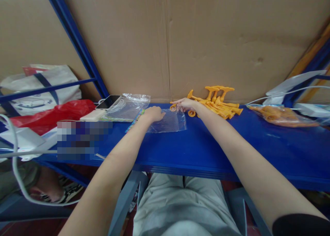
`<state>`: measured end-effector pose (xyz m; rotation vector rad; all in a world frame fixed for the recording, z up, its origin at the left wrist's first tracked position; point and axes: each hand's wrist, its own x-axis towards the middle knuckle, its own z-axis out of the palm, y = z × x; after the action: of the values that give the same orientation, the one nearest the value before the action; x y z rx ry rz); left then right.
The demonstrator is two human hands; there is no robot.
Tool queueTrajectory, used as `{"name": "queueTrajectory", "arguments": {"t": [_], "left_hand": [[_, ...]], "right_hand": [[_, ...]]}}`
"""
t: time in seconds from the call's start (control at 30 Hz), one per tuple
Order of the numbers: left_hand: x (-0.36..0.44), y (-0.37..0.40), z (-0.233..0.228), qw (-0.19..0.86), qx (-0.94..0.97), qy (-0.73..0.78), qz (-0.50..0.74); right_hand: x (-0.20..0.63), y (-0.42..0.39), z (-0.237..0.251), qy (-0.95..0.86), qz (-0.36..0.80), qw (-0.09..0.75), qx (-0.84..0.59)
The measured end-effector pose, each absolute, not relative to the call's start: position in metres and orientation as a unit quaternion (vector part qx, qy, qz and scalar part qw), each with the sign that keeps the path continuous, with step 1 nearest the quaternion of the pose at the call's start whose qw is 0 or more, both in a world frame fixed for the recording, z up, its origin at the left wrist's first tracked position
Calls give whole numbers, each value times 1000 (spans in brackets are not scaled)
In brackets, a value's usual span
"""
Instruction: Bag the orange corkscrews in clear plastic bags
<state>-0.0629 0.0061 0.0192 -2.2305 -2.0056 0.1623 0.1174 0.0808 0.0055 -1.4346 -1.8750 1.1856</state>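
My left hand point(154, 114) is closed at the left edge of a clear plastic bag point(167, 124), which lies flat on the blue tabletop. At the bag's upper right, my right hand point(189, 105) has its fingers bent around an orange plastic piece point(173, 107) with a round cup-like end. Part of that piece is covered by the fingers, and it is over or inside the bag's far edge; which, I cannot tell. Behind my right wrist lies a pile of similar orange pieces point(219, 103), several with T-shaped ends. One round end point(191, 113) shows just beneath that hand.
A phone point(108, 102), a coiled white cable and another clear bag point(136, 102) lie left, near a red plastic bag point(54, 115). On the right sits a filled bag of orange pieces point(281, 115). Cardboard point(167, 46) walls the back; a blue post point(77, 40) rises left.
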Motion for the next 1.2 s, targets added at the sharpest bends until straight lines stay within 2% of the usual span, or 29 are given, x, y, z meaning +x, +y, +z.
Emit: {"name": "queueTrajectory", "arguments": {"t": [0.2,0.43,0.73,0.87,1.03,1.2], "left_hand": [[-60,2,21,71,-740,-667,55],[-61,3,20,71,-743,-663,55],[-60,5,17,73,-756,-647,68],[-59,7,15,83,-758,-642,77],[-58,10,13,92,-762,-634,92],[-59,16,7,89,-774,-619,101]], "right_hand": [[106,90,5,-715,382,183,-556],[100,92,11,-776,191,119,-589],[109,74,21,-799,144,75,-579],[112,66,18,-813,51,42,-578],[123,50,15,-792,-71,91,-600],[149,36,18,-774,-117,148,-605]]}}
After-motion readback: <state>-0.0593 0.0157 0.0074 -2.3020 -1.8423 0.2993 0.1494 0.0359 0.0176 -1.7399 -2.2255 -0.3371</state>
